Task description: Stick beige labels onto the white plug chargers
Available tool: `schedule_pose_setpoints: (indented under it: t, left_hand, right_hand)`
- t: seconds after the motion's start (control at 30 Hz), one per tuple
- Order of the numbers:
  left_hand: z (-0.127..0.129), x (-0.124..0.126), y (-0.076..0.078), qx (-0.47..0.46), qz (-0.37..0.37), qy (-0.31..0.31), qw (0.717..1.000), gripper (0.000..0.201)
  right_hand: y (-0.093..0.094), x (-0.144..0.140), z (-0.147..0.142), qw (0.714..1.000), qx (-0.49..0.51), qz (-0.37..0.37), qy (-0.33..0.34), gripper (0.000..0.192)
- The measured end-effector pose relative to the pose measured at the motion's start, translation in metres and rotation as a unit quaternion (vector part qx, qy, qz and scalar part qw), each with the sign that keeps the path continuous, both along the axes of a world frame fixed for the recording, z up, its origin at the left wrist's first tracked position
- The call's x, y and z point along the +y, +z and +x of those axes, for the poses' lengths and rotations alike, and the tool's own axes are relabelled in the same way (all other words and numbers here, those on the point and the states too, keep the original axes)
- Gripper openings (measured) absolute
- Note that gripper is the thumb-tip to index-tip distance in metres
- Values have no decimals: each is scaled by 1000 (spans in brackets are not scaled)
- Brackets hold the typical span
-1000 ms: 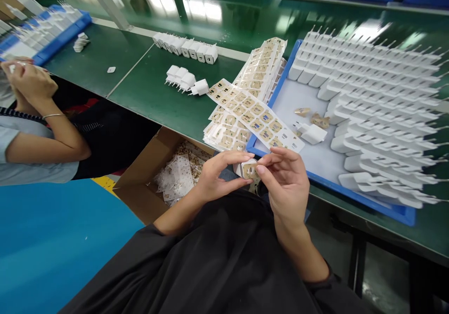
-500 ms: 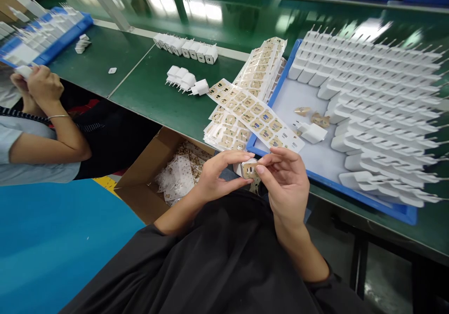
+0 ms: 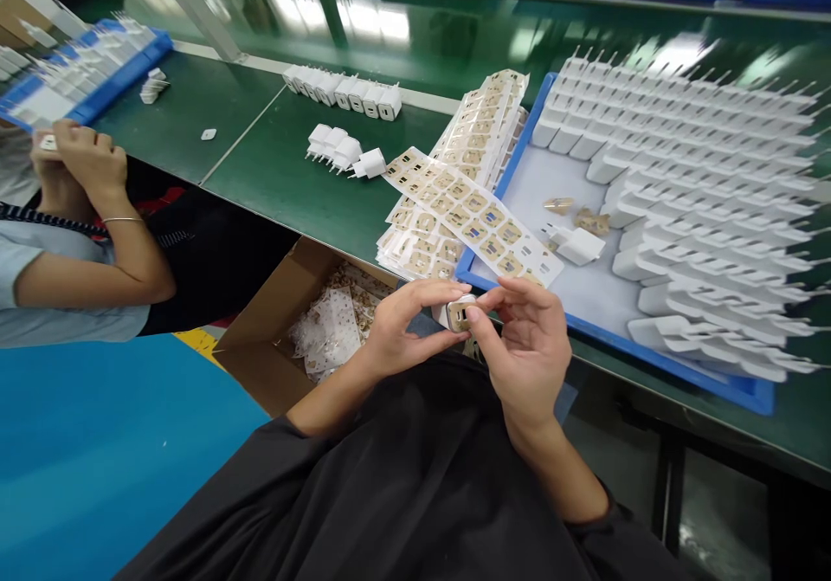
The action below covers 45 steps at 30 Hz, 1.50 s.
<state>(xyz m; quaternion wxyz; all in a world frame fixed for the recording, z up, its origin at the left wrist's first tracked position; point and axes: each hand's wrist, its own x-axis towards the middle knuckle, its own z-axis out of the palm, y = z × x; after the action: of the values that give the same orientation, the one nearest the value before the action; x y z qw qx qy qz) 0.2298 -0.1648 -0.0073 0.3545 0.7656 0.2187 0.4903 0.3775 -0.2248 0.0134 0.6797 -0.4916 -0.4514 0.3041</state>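
1. L hand (image 3: 406, 326): grip pinching white adptr (image 3: 441, 314), thumb below, index above. Other fingers mostly hidden.
2. R hand (image 3: 529, 351): thumb tip at R edge of tan film (image 3: 457, 316) on adptr's front face, index close by. Can't tell if this grip pinches the film or just touches it.
3. Adptr loc: between both hands, above lap, near front edge of desk (image 3: 260, 170). Face tilted up toward cam, dark port slot visible.
4. Sticker sheets (image 3: 493, 113) stacked on desk L of blue tray (image 3: 759, 395). Top sheet (image 3: 464, 207) lies diag. across stack + tray rim; some spots at its near end w/o tan.
5. In tray: adptr rows (image 3: 701, 183) at R, pins up. Loose adptr (image 3: 580, 246) on its side near L, tan scraps (image 3: 592, 221) just behind it.
6. Desk, mid: adptr line (image 3: 344, 92) at back, small adptr group (image 3: 334, 145) nearer, one more adptr (image 3: 370, 164) just R of group.
7. Below desk: carton (image 3: 260, 351) w/ clear + tan waste (image 3: 331, 330).
8. Far L: co-worker's hands (image 3: 97, 161) around small white part (image 3: 48, 142), near 2nd blue tray (image 3: 123, 79).
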Motion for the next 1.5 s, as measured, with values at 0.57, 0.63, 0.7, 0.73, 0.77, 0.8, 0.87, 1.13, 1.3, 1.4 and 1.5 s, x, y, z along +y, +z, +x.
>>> schedule_pose_setpoints:
  t: [0.57, 0.63, 0.7, 0.73, 0.77, 0.8, 0.87, 1.13, 1.3, 1.4, 1.5]
  left_hand:
    - [3, -3, -3, 7, 52, 44, 998, 50]
    - [2, -3, -4, -1, 46, 45, 998, 52]
    - [3, -4, -5, -20, 39, 47, 998, 55]
    - [3, -4, -6, -32, 36, 48, 998, 56]
    - [3, -4, -7, -43, 33, 50, 997, 57]
    - [4, -5, -7, -53, 29, 50, 997, 56]
    - [5, -5, -10, -66, 13, 53, 996, 52]
    - [10, -6, -18, -30, 37, 91, 995, 49]
    - [11, -6, -19, -15, 108, 102, 989, 48]
    - [12, -5, -18, -24, 128, 113, 985, 43]
    - [14, -3, -16, -30, 150, 113, 982, 42]
  right_hand:
    - [-3, 0, -3, 989, -133, 13, -58, 46]
    - [-6, 2, 1, 981, -167, 13, -93, 49]
    - [-7, 4, 6, 983, -145, -7, -108, 45]
    - [-8, 5, 9, 989, -108, -20, -94, 41]
    - [-9, 5, 10, 996, -61, -30, -62, 38]
    - [-9, 5, 11, 999, -14, -40, -14, 37]
    - [-9, 4, 10, 993, 45, -58, 92, 38]
    - [-11, 6, -4, 988, 43, -70, 132, 32]
    - [-12, 11, -10, 993, 71, -37, 88, 16]
    - [-13, 12, -11, 990, 109, -20, 92, 12]
    - [-14, 13, -13, 986, 132, -20, 101, 12]
